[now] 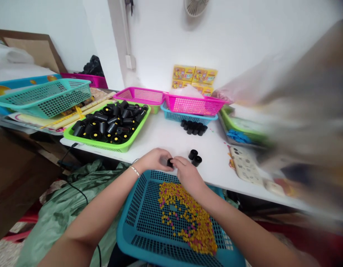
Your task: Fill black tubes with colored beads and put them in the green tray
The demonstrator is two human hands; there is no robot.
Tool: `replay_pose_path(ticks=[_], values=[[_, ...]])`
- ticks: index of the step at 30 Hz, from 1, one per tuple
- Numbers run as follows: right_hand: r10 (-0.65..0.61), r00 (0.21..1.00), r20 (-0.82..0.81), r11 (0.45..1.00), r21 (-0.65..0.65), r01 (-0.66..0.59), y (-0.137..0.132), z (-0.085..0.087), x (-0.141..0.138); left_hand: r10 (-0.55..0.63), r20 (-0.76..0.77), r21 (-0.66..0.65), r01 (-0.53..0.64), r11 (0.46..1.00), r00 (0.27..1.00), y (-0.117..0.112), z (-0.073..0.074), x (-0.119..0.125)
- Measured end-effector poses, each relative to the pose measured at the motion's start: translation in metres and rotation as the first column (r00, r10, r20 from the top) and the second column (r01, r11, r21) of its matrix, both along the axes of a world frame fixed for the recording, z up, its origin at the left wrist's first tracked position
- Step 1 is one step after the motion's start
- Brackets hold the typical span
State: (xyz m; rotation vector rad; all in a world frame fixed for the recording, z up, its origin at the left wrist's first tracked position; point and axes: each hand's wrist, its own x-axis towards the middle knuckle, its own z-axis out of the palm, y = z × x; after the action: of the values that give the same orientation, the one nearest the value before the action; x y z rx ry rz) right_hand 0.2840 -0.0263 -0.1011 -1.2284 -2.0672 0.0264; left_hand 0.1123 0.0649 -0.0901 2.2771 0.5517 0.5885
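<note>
Teal mesh basket (124, 237) nearest, yellow and pink pellets (185, 218) heaped inside. Left hand (154, 160) and right hand (187, 174) together above basket's far rim, both clamped on small black cylinder (170, 162). Two upright black tubes (194, 157) just beside hands on white table (171, 137). Farther, lime-green tray (104, 146) piled with black rollers (110, 124); black cluster (192, 127) against blue basket (171, 116)

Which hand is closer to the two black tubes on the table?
Your right hand is closer: it sits just below and to the left of the two black tubes. The left hand is farther left, on the other side of the right hand.
</note>
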Motion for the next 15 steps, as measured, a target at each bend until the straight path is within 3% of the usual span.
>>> replay_pose_path(ticks=[4, 12, 15], values=[[0.040, 0.988, -0.149, 0.987, -0.148, -0.062, 0.001, 0.010, 0.006, -0.002, -0.007, 0.004, 0.002, 1.000, 1.000, 0.000, 0.001, 0.000], [0.044, 0.998, 0.044, 0.999, -0.013, -0.043, -0.001, -0.018, 0.001, 0.017, 0.039, -0.012, -0.017, 1.000, 0.999, 0.000, -0.003, 0.001], [0.058, 0.996, 0.068, 0.998, 0.008, -0.059, 0.002, -0.018, 0.004, 0.032, 0.002, -0.029, -0.032, 0.999, 0.999, -0.006, -0.001, 0.002]])
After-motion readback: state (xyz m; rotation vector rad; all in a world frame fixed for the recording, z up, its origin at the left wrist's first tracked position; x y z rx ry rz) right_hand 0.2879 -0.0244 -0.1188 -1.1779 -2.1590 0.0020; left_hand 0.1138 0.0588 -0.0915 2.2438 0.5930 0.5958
